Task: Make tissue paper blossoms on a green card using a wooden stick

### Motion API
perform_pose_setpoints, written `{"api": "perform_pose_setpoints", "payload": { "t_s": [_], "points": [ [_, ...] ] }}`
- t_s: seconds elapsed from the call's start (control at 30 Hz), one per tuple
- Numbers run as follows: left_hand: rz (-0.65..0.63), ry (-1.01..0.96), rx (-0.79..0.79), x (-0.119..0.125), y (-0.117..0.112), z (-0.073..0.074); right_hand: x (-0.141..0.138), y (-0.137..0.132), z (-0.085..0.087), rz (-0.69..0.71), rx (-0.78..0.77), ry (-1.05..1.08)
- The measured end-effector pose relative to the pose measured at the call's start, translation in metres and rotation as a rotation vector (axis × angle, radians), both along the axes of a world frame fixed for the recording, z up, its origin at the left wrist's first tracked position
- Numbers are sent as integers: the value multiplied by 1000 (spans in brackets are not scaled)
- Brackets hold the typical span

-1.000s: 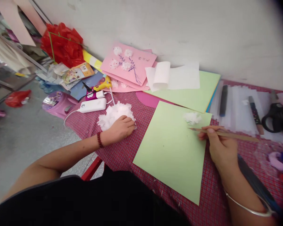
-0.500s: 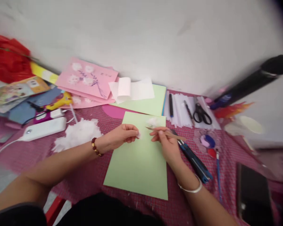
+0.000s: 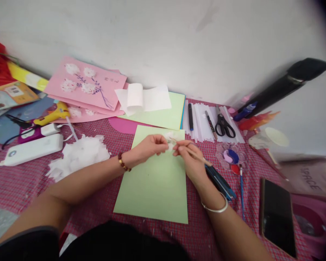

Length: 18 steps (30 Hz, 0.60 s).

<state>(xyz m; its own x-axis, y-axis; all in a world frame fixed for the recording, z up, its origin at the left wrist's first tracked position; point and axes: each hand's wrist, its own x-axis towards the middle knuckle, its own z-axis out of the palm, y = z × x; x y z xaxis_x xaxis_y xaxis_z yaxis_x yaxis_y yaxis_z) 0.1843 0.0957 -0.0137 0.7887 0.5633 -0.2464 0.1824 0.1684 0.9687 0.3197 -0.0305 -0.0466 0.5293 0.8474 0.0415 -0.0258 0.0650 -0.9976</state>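
Observation:
A sheet of light green paper [image 3: 152,188] lies in front of me, with a small white tissue flower [image 3: 169,136] near its top edge. My right hand [image 3: 191,156] grips a thin wooden stick [image 3: 195,156], whose tip points left toward the flower. Pinched fingers of my left hand [image 3: 154,145] almost meet the stick's tip above the sheet; a small white piece seems to be between them, mostly hidden. To the left of the sheet sits a heap of white tissue paper squares [image 3: 81,156].
At the back are pink cards with white flowers [image 3: 89,81] and a white paper roll [image 3: 135,97]. Left lie a yellow glue gun [image 3: 53,114] and a white power strip [image 3: 34,148]. Right are scissors [image 3: 225,126], a blue stapler [image 3: 220,181], a paint palette [image 3: 230,157] and a phone [image 3: 277,217].
My left hand has moved right toward the stick's tip, so the two hands are now nearly touching. The view has shifted slightly to the right.

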Motion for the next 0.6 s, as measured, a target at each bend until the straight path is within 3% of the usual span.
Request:
{"api": "perform_pose_setpoints", "payload": {
  "t_s": [0.1, 0.2, 0.33, 0.6],
  "points": [
    [181, -85, 138, 13, 30, -9, 16, -3, -1, -53, 15, -99],
    [289, -108, 109, 18, 51, -23, 24, -5, -7, -48, -44, -191],
    [220, -119, 103, 14, 56, -36, 21, 0, -19, -11, -76, -223],
    [70, -31, 193, 8, 55, -27, 16, 10, -19, -33, -86, -287]
  ]
}}
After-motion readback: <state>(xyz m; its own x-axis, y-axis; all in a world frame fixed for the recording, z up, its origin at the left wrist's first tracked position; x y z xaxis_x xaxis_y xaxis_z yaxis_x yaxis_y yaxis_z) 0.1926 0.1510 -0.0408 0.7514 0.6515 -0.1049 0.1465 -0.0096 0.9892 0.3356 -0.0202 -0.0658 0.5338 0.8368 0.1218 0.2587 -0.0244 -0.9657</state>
